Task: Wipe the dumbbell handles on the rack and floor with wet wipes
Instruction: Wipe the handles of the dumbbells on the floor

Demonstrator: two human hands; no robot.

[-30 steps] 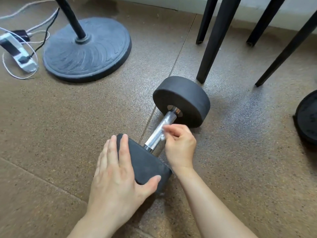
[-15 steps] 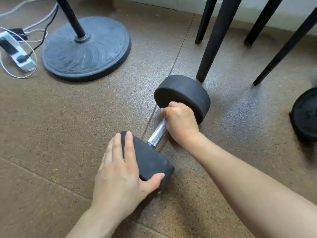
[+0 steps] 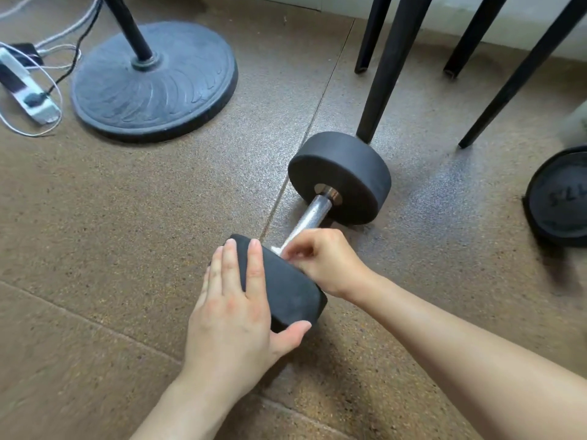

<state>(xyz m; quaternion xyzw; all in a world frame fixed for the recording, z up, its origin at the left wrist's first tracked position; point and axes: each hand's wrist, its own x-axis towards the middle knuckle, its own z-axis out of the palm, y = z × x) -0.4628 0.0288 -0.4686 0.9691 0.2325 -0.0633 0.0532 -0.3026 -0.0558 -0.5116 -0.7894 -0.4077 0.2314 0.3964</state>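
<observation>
Right grip (image 3: 324, 265) pinches wipe (image 3: 275, 249) round handle (image 3: 313, 214); left grip (image 3: 232, 312) spread on dumbbell (image 3: 346, 166), axis running far-right.

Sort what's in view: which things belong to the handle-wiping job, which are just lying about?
Job: dumbbell, handle, wet wipe, right hand gripping it, left hand steadying.
Lying about: stand base, power strip, cables, black legs, black weight at right.

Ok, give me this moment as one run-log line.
phase: wiping dumbbell on floor | left grip: flat on near head, steadying | right grip: holds wet wipe on chrome handle, near end
</observation>
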